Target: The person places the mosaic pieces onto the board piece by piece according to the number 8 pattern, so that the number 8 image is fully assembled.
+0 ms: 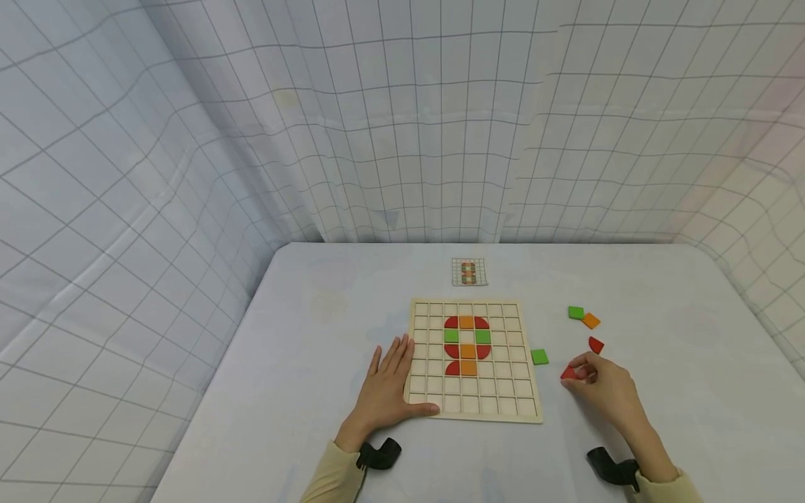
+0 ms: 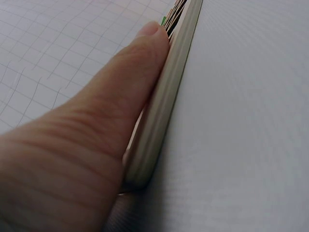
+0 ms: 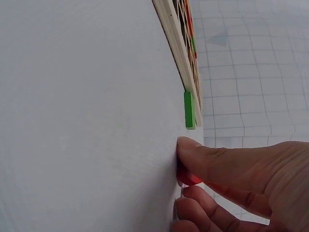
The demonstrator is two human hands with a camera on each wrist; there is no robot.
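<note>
A square wooden grid board [image 1: 506,388] lies on the white table, with red, orange and green tiles set in its middle cells. My left hand [image 1: 386,391] rests flat on the board's lower left corner, fingers along the left side and thumb across the near edge; the thumb [image 2: 130,72] fills the left wrist view. Right of the board, my right hand [image 1: 606,388] pinches a red tile [image 1: 569,374] between thumb and fingers, close over the table. The fingers partly hide this tile [image 3: 188,178] in the right wrist view.
A green tile [image 1: 539,357] lies by the board's right edge. Farther right are another green tile [image 1: 575,313], an orange tile [image 1: 590,321] and a red quarter-round tile [image 1: 596,344]. Behind the board lies a small pattern card [image 1: 481,273]. Gridded white curtains [image 1: 440,140] surround the table.
</note>
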